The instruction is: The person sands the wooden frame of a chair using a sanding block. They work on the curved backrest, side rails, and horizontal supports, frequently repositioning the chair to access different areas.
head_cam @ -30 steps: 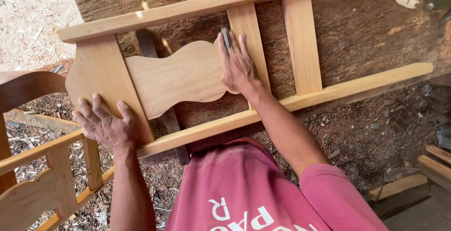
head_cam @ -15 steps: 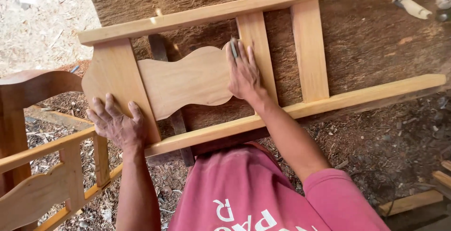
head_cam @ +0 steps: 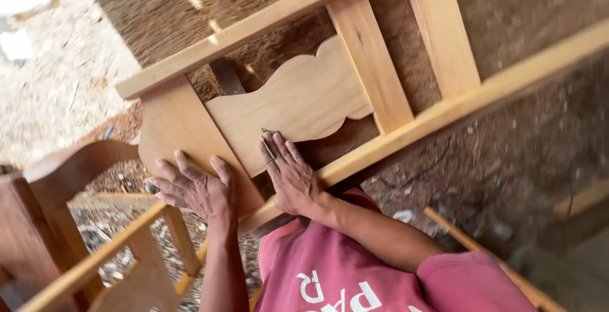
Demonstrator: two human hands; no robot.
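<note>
Sandpaper (head_cam: pixel 269 132) is still pinned flat under the right hand (head_cam: pixel 290 175), just a little grey corner poking out past the fingertips. A second ago that hand was way over by the right end of the curvy panel (head_cam: pixel 297 104), next to the upright slat (head_cam: pixel 371 58); now it's slid down to the panel's lower left edge. So I'd guess the rubbing has covered most of that face and is working along the edge. Right fingers (head_cam: pixel 279 153) are stretched out and close together, pressing the paper to the wood rather than gripping it. Left hand (head_cam: pixel 193 188) hasn't really moved: fingers spread wide, flat on the wide board (head_cam: pixel 174 125) at the end of the wooden frame (head_cam: pixel 444 106), steadying it. Farther off there's the rough bench (head_cam: pixel 526 7) under the frame and a sawdust floor (head_cam: pixel 57 77).
</note>
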